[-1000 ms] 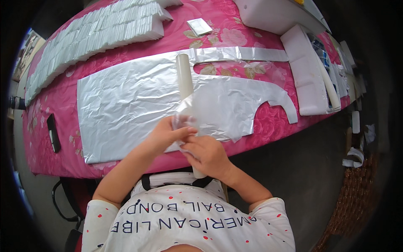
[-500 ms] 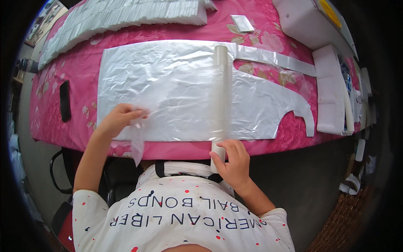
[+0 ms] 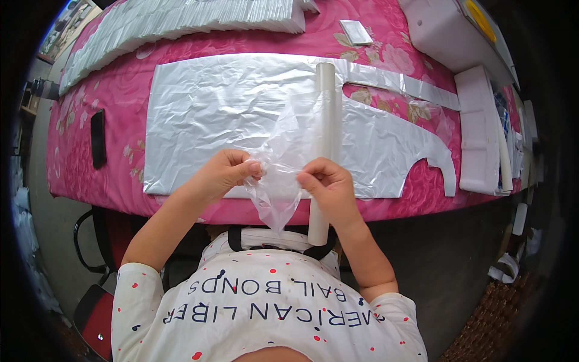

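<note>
There's the left hand (image 3: 236, 169) pinching crumpled clear plastic film (image 3: 278, 196) | right hand (image 3: 330, 184), fingers curled, pinching its other side | film hanging between them, over the silvery apron-shaped sheet's (image 3: 205, 120) near edge | pale roll (image 3: 325, 108) lying crosswise, overhanging the pink floral tablecloth (image 3: 72, 169)

Far left, the stacked packets (image 3: 199, 24) get clipped; far right, the white box (image 3: 443, 39) does too! The roll (image 3: 325, 114) hides a strip of silver sheet (image 3: 205, 114)!

Head view: wide fisheye, close, facing steeply down past shirt (image 3: 265, 295), lower frame, toward left hand (image 3: 229, 170) and right hand (image 3: 332, 184), centre.
</note>
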`<action>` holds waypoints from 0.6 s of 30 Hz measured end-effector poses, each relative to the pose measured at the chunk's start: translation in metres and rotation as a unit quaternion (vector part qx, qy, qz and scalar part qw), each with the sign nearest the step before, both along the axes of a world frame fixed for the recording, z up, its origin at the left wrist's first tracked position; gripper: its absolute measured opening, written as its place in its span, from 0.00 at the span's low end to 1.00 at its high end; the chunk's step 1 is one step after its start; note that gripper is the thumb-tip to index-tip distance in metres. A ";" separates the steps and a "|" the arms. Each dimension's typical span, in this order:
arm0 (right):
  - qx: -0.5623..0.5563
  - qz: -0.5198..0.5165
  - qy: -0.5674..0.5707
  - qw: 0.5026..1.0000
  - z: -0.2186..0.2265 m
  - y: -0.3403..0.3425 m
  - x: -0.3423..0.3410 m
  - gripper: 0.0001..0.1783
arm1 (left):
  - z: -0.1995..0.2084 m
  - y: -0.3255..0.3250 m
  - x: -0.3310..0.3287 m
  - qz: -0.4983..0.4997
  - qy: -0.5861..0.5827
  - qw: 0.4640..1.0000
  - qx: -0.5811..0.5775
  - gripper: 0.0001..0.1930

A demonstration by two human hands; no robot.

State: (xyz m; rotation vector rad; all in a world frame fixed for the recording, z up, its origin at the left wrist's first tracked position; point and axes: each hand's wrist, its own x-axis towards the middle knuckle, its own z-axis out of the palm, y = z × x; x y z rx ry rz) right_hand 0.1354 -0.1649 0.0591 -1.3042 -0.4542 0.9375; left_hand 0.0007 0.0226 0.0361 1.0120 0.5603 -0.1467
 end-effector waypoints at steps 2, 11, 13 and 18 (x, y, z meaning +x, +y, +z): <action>-0.001 -0.035 0.002 0.999 -0.007 -0.018 0.017 0.03 | 0.004 0.004 -0.002 0.022 0.028 0.999 0.017 0.10; -0.261 -0.308 -0.129 0.906 -0.032 -0.231 0.230 0.11 | -0.002 0.065 -0.040 0.084 0.128 0.986 0.064 0.08; -0.352 -0.374 -0.208 0.832 -0.022 -0.278 0.263 0.15 | -0.007 0.079 -0.049 0.085 0.148 0.982 0.080 0.08; -0.293 -0.453 -0.528 0.656 0.012 -0.217 0.184 0.13 | -0.002 0.093 -0.056 0.085 0.158 0.975 0.135 0.07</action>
